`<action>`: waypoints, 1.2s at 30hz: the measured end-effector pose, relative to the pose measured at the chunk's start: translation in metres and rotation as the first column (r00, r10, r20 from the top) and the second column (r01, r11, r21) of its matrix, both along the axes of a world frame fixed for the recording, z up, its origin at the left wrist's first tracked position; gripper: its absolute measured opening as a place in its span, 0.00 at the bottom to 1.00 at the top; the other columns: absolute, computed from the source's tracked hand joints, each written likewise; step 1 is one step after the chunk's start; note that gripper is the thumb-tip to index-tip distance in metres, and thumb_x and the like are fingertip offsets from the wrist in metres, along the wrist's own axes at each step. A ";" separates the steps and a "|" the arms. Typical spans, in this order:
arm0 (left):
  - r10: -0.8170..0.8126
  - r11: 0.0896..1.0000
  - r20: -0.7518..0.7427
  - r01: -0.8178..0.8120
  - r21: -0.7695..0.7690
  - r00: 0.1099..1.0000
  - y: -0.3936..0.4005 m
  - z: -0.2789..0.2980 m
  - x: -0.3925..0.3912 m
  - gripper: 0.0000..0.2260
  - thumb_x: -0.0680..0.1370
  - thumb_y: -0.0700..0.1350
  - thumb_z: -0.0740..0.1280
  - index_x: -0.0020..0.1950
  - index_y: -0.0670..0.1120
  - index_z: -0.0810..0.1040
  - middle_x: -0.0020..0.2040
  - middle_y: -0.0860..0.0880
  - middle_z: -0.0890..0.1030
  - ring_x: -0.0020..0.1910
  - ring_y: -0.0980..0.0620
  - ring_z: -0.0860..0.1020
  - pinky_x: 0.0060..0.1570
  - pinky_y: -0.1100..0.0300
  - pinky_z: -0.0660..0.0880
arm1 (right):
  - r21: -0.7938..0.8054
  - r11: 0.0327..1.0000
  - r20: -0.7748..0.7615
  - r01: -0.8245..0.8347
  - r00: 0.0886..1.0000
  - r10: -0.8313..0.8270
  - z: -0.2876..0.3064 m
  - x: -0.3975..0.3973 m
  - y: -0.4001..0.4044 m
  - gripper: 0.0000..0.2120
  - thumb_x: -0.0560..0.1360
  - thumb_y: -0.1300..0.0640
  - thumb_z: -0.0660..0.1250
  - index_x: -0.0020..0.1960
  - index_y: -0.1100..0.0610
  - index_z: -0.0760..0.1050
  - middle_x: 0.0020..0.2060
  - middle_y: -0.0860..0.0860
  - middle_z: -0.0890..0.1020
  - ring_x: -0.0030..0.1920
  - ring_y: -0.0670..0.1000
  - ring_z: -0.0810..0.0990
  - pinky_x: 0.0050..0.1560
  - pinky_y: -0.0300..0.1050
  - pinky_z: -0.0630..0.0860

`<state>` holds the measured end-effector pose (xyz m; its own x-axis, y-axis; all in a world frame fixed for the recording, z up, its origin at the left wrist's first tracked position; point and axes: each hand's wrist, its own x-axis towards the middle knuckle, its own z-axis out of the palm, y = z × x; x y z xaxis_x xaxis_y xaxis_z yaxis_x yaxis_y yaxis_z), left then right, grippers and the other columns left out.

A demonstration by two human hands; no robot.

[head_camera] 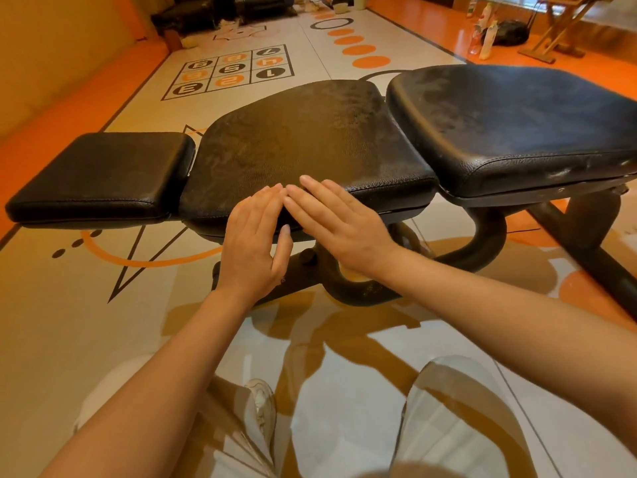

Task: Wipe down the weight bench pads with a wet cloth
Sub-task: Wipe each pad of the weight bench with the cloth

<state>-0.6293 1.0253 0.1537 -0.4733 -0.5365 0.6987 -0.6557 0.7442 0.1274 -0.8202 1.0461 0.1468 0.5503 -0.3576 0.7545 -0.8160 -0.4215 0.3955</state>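
Both hands empty, left hand and right hand flat, fingers spread at near edge of dusty middle pad; no cloth visible, wiping seemingly unstarted, fetching one likely next.

Warm orange-tinted indoor light, glossy floor throwing glare and reflections, wide-angle bending at edges, slight softness on right hand

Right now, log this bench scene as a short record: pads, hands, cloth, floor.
pads: small pad, dusty middle pad, large pad, in a row
left hand: open, flat, at the middle pad's near edge
right hand: open, flat, fingertips beside the left hand's
cloth: none visible
floor: glossy, printed markings
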 end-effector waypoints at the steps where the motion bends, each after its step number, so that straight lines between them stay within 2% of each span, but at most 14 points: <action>1: 0.007 1.000 0.006 -0.007 -0.005 1.000 0.000 0.000 0.000 0.21 0.80 0.43 0.61 0.72 0.39 0.68 0.70 0.42 0.72 0.72 0.46 0.67 0.71 0.48 0.63 | -0.021 1.000 -0.048 0.000 0.999 -0.001 -0.001 -0.014 0.002 0.21 0.80 0.67 0.60 0.73 0.62 0.66 0.71 0.59 0.69 0.72 0.59 0.66 0.72 0.55 0.65; 4: 0.029 1.000 0.004 -0.029 -0.011 1.000 0.000 -0.002 -0.002 0.21 0.80 0.44 0.61 0.72 0.39 0.68 0.70 0.42 0.72 0.71 0.45 0.68 0.71 0.47 0.63 | -0.086 0.995 -0.122 0.045 0.991 -0.055 -0.005 -0.068 0.008 0.27 0.77 0.68 0.65 0.74 0.61 0.62 0.73 0.58 0.65 0.73 0.59 0.64 0.73 0.55 0.63; 7: 0.041 0.999 -0.020 -0.041 0.001 0.999 0.002 -0.002 -0.004 0.21 0.80 0.45 0.60 0.72 0.40 0.69 0.69 0.42 0.72 0.71 0.45 0.68 0.72 0.47 0.63 | -0.028 0.997 -0.107 0.067 0.992 -0.070 -0.007 -0.114 0.015 0.30 0.77 0.65 0.67 0.75 0.61 0.59 0.74 0.58 0.62 0.74 0.60 0.62 0.74 0.58 0.61; 9: 0.048 0.999 -0.032 -0.048 0.007 0.998 0.003 -0.002 -0.006 0.21 0.80 0.47 0.60 0.71 0.40 0.69 0.69 0.42 0.73 0.71 0.45 0.68 0.72 0.48 0.63 | 0.009 0.998 -0.086 0.062 0.994 -0.061 -0.007 -0.121 0.017 0.27 0.80 0.61 0.65 0.75 0.62 0.59 0.73 0.59 0.63 0.73 0.61 0.62 0.73 0.59 0.62; 13: 0.070 0.998 -0.037 -0.070 0.005 0.997 0.003 -0.003 -0.008 0.22 0.80 0.48 0.60 0.71 0.40 0.69 0.69 0.42 0.73 0.70 0.45 0.68 0.72 0.49 0.62 | -0.031 0.998 0.037 0.058 0.998 -0.057 0.002 -0.081 0.008 0.22 0.82 0.54 0.60 0.71 0.66 0.65 0.67 0.62 0.72 0.69 0.62 0.69 0.71 0.59 0.65; 15: 0.077 0.997 -0.029 -0.077 -0.002 0.997 0.003 -0.004 -0.009 0.21 0.80 0.48 0.60 0.71 0.40 0.69 0.69 0.42 0.73 0.70 0.45 0.68 0.72 0.50 0.62 | -0.045 0.998 0.082 0.044 0.996 -0.041 0.010 -0.050 0.002 0.20 0.82 0.54 0.61 0.68 0.66 0.71 0.61 0.63 0.78 0.64 0.62 0.75 0.69 0.58 0.68; 18: 0.081 0.997 -0.024 -0.082 -0.007 0.996 0.002 -0.003 -0.009 0.21 0.80 0.48 0.59 0.71 0.40 0.68 0.69 0.42 0.73 0.70 0.45 0.69 0.72 0.50 0.62 | -0.048 0.998 0.116 0.044 0.992 -0.039 0.019 -0.021 -0.003 0.17 0.82 0.54 0.62 0.64 0.65 0.76 0.57 0.61 0.81 0.58 0.61 0.79 0.65 0.57 0.72; 24: 0.099 0.995 -0.023 -0.099 -0.015 0.995 0.005 -0.002 -0.011 0.21 0.80 0.48 0.59 0.71 0.40 0.69 0.68 0.42 0.73 0.70 0.44 0.69 0.71 0.47 0.64 | -0.004 0.999 0.006 -0.031 0.999 0.031 0.016 -0.068 0.007 0.18 0.81 0.57 0.64 0.68 0.64 0.72 0.64 0.61 0.77 0.66 0.60 0.75 0.69 0.56 0.69; 27: 0.147 0.988 -0.016 -0.148 -0.046 0.989 0.006 0.003 -0.017 0.20 0.80 0.49 0.60 0.68 0.39 0.73 0.65 0.42 0.76 0.66 0.44 0.72 0.68 0.48 0.66 | 0.044 0.999 0.058 0.032 0.998 -0.035 0.009 -0.112 0.015 0.19 0.82 0.57 0.62 0.71 0.64 0.68 0.66 0.62 0.74 0.68 0.60 0.72 0.70 0.58 0.68; 30: 0.178 0.984 -0.009 -0.178 -0.021 0.984 0.006 0.011 -0.027 0.19 0.81 0.51 0.58 0.64 0.40 0.75 0.62 0.42 0.78 0.61 0.44 0.75 0.65 0.51 0.67 | 0.103 0.992 0.094 0.078 0.992 -0.088 0.008 -0.123 0.020 0.20 0.83 0.56 0.59 0.72 0.63 0.64 0.66 0.62 0.74 0.68 0.61 0.71 0.71 0.56 0.66; 33: 0.128 0.992 0.000 -0.128 -0.018 0.992 0.010 0.016 -0.042 0.18 0.80 0.51 0.58 0.63 0.40 0.75 0.61 0.43 0.78 0.60 0.45 0.75 0.64 0.54 0.67 | 0.141 0.986 0.159 0.087 0.981 -0.110 0.011 -0.113 0.026 0.19 0.83 0.56 0.58 0.71 0.64 0.66 0.65 0.62 0.74 0.68 0.60 0.71 0.72 0.53 0.66; 36: 0.043 0.997 0.023 -0.041 -0.072 0.999 0.016 0.020 -0.064 0.18 0.80 0.50 0.59 0.63 0.40 0.75 0.61 0.42 0.78 0.60 0.44 0.75 0.64 0.52 0.68 | 0.156 0.980 0.202 0.126 0.967 -0.157 0.014 -0.117 0.037 0.19 0.83 0.56 0.59 0.70 0.65 0.69 0.66 0.61 0.75 0.68 0.60 0.71 0.72 0.52 0.65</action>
<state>-0.6934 1.0415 0.1740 -0.4684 -0.5053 0.7247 -0.6889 0.7225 0.0585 -0.9367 1.0833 0.1607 0.3193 -0.5313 0.7847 -0.9300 -0.3349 0.1516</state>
